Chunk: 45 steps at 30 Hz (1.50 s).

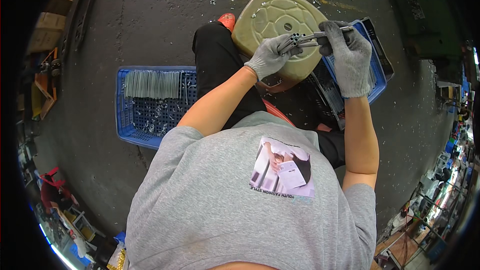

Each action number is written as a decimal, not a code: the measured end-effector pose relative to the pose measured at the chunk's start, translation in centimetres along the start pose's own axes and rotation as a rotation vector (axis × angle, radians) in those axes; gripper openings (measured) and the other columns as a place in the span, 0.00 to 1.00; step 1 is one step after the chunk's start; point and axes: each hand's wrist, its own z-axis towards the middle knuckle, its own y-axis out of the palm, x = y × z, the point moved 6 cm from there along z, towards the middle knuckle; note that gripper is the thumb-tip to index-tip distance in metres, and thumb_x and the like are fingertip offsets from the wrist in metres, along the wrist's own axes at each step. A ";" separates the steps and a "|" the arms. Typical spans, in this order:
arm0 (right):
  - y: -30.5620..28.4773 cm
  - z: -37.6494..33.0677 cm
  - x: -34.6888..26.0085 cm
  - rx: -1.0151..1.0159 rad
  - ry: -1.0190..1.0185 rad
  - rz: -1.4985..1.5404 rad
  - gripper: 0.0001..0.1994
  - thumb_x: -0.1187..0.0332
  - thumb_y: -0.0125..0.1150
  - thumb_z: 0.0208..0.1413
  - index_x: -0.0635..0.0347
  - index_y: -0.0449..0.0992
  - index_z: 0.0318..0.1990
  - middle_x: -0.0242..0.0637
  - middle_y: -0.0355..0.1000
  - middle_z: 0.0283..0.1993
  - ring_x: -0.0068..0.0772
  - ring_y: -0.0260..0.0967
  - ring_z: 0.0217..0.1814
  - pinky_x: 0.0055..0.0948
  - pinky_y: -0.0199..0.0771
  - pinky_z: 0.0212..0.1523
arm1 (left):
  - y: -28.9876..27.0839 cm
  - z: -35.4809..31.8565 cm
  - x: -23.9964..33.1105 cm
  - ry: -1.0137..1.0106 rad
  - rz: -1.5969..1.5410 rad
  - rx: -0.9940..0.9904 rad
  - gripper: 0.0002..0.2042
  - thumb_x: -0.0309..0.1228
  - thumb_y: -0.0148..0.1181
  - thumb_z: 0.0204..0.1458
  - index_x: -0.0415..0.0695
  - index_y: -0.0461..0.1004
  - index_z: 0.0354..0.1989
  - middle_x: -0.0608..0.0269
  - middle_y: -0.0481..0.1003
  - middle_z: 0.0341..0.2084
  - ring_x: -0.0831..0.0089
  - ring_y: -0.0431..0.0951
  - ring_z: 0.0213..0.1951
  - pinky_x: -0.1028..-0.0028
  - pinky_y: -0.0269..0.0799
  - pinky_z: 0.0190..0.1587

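My left hand (272, 56), in a grey knitted glove, is closed round a bundle of thin metal tubes (295, 41), whose open round ends face up and right. In the same kind of glove, my right hand (345, 52) pinches a single metal tube (346, 29) between thumb and fingers. That tube lies slantwise, its left part close to the bundle; whether the two touch I cannot tell. Both hands are above a yellowish plastic stool (277, 12) with a patterned top and a hole in its middle.
On the left, a blue plastic basket (121, 105) holds a row of metal tubes (152, 85) and curly metal scraps. Another blue basket (379, 87) with tubes stands at the right, beside a black crate (327, 97). Scraps dot the dark floor (165, 15). A green machine (425, 15) stands far right.
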 end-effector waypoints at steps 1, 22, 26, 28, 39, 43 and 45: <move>0.0 0.0 -0.2 -0.008 -0.020 -0.024 0.08 0.71 0.59 0.59 0.67 0.79 0.40 0.34 0.76 0.28 0.18 0.68 0.25 0.14 0.69 0.28 | 0.1 0.0 -0.2 0.002 -0.031 0.003 0.13 0.17 0.58 0.47 0.39 0.74 0.42 0.66 0.81 0.34 0.80 0.79 0.31 0.81 0.74 0.35; 0.3 0.4 -1.5 0.039 -0.076 0.009 0.07 0.71 0.59 0.60 0.66 0.79 0.40 0.34 0.77 0.29 0.18 0.69 0.27 0.15 0.70 0.29 | 0.4 0.0 -1.2 0.000 -0.157 0.019 0.15 0.18 0.58 0.45 0.39 0.75 0.44 0.65 0.81 0.33 0.76 0.77 0.27 0.78 0.73 0.32; 0.3 0.6 -0.3 0.018 -0.026 0.005 0.08 0.71 0.58 0.60 0.67 0.79 0.40 0.35 0.77 0.29 0.19 0.69 0.26 0.16 0.71 0.29 | 0.3 0.1 -2.3 0.019 -0.101 0.018 0.15 0.18 0.59 0.44 0.40 0.75 0.44 0.65 0.81 0.31 0.75 0.76 0.26 0.77 0.73 0.32; 0.3 0.7 0.0 0.015 -0.006 0.004 0.08 0.71 0.58 0.60 0.67 0.79 0.40 0.35 0.77 0.29 0.19 0.69 0.26 0.16 0.71 0.29 | 0.3 0.1 -2.3 0.023 -0.084 0.013 0.16 0.19 0.59 0.44 0.40 0.75 0.44 0.65 0.81 0.31 0.75 0.76 0.26 0.77 0.73 0.32; 1.7 -0.1 -3.0 -0.167 -0.350 -0.383 0.08 0.71 0.59 0.60 0.67 0.78 0.41 0.36 0.78 0.32 0.19 0.70 0.27 0.16 0.71 0.30 | 0.3 0.2 -1.9 0.075 0.018 0.007 0.15 0.19 0.59 0.44 0.40 0.75 0.42 0.66 0.80 0.30 0.75 0.74 0.25 0.76 0.72 0.31; 0.8 -0.2 -3.4 -0.052 -0.345 -0.195 0.08 0.71 0.59 0.59 0.67 0.78 0.41 0.36 0.78 0.32 0.19 0.70 0.28 0.16 0.71 0.30 | 0.2 0.1 -2.3 0.029 -0.040 0.039 0.14 0.19 0.60 0.44 0.41 0.75 0.41 0.66 0.80 0.29 0.75 0.73 0.25 0.76 0.71 0.31; 0.7 0.0 -2.6 -0.032 -0.213 -0.127 0.08 0.70 0.59 0.59 0.67 0.78 0.41 0.36 0.78 0.33 0.19 0.70 0.28 0.16 0.71 0.30 | 0.1 0.1 -1.5 0.029 -0.014 0.032 0.13 0.19 0.60 0.44 0.41 0.75 0.40 0.67 0.79 0.28 0.75 0.73 0.24 0.76 0.71 0.31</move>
